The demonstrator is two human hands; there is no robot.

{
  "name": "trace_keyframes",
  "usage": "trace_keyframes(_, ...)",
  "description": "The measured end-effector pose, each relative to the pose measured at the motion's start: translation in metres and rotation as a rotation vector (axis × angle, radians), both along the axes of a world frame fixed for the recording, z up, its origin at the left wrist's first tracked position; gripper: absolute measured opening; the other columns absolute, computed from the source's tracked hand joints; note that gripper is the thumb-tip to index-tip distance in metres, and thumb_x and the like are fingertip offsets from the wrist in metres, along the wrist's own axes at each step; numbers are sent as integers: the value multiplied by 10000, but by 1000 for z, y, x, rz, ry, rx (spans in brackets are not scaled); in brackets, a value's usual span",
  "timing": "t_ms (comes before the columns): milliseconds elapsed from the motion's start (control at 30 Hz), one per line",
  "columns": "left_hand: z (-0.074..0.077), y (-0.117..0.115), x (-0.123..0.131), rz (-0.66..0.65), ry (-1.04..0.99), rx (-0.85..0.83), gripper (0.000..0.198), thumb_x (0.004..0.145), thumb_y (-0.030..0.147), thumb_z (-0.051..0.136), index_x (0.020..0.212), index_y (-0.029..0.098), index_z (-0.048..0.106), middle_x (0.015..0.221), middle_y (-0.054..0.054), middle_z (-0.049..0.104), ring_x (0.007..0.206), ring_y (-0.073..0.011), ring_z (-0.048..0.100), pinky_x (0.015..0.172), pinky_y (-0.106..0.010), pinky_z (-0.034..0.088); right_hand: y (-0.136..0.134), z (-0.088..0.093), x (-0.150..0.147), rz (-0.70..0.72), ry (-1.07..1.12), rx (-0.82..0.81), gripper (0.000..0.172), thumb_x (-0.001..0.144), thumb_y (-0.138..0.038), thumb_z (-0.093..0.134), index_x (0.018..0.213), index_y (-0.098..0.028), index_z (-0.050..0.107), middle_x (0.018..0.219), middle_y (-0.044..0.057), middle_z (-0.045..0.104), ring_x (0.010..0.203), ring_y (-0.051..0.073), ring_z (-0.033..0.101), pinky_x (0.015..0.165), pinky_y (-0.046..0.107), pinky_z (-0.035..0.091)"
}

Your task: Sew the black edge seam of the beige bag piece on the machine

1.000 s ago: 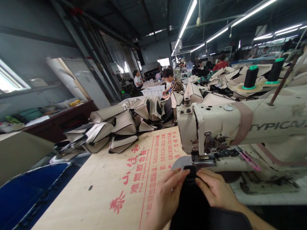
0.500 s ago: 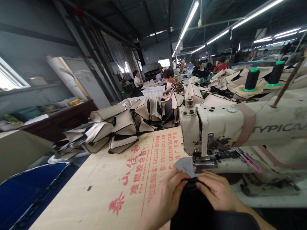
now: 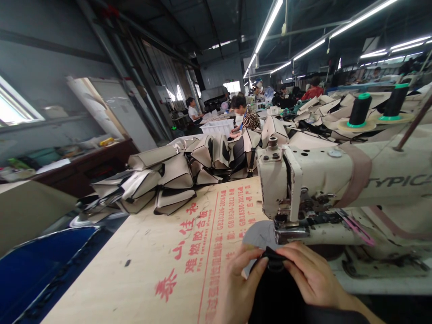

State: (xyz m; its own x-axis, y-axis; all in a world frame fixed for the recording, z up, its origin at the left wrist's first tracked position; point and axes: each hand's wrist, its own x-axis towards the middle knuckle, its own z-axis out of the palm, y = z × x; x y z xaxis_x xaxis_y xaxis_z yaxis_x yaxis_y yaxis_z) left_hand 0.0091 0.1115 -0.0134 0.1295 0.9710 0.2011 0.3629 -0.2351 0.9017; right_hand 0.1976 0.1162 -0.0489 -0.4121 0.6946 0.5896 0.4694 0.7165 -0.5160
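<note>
Black fabric piece (image 3: pixel 276 294) hung between the two hands, its top end pinched up and folded just in front of the sewing machine, its lower part running down toward the wearer. The left hand (image 3: pixel 240 279) gripped the folded top end from the left, thumb and fingertips closed together on it. The right hand (image 3: pixel 308 274) held the same end from the other side, its fingers bent over the fold, so that the two sets of fingertips were close together.

Just beyond the fingertips lay a rounded grey plate (image 3: pixel 259 235), and the off-white sewing machine (image 3: pixel 320 175) stood ahead of the right hand and to its right. A pink, loop-shaped tool (image 3: pixel 359 230) rested against the machine, beyond the right hand. Farther out on that side stood two spools of black thread (image 3: pixel 360 110) with green ends.

To the left of the left hand spread the plywood worktop (image 3: pixel 141 261), printed in red characters. Past its far edge, ahead of both hands, beige bags with black edging (image 3: pixel 175 173) lay heaped. A blue-lined bin (image 3: pixel 43 265) stood well off to the left. Well beyond the hands, a person in a patterned top (image 3: pixel 251 119) sat near a white crate (image 3: pixel 218 128).
</note>
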Motion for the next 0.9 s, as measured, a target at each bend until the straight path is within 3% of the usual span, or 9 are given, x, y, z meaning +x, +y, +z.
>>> trace_keyframes(167,7,3,-2,-213,-9,-58,150,829,256,534,782,185,658,844,-34,571,828,-141,546,767,-241,441,0,-9,5,-13,-37,48,322,885,-112,371,1193,-189,424,1062,69,554,956,160,546,830,271,472)
trace_keyframes(367,1,3,-2,-115,-116,17,130,795,220,585,905,222,654,766,-5,551,762,-130,542,707,-233,441,0,-14,6,-13,-28,48,344,892,-120,378,1227,-196,406,1077,76,549,956,164,544,831,263,470)
trace_keyframes(533,11,8,-6,-328,134,32,131,832,212,533,783,191,653,799,-28,552,817,-140,531,746,-243,433,-3,-11,9,30,-40,20,343,888,-108,373,1217,-196,411,1048,67,553,926,166,554,806,270,475)
trace_keyframes(633,6,8,-6,-229,143,124,81,804,197,577,827,197,654,793,-23,585,781,-125,558,715,-215,453,-1,-10,10,2,-38,28,320,888,-114,376,1194,-196,423,1039,64,556,917,169,557,801,272,472)
trace_keyframes(733,-7,4,-5,-62,176,307,235,785,148,593,1004,227,625,746,-3,577,685,-98,563,628,-179,462,1,-9,8,3,-32,28,312,892,-114,374,1189,-201,414,1043,62,553,930,164,546,810,269,463)
trace_keyframes(833,-11,1,-4,-102,300,477,370,816,87,522,1149,245,549,742,-4,545,664,-93,543,604,-175,463,1,-9,7,-4,-34,14,307,895,-115,372,1187,-203,407,1047,63,550,936,161,536,825,273,454)
trace_keyframes(900,-7,1,-3,-158,367,504,380,833,69,477,1175,229,518,780,-19,552,714,-108,541,650,-192,476,1,-10,6,-26,-40,15,309,896,-120,378,1192,-205,401,1059,66,547,947,166,530,838,282,446)
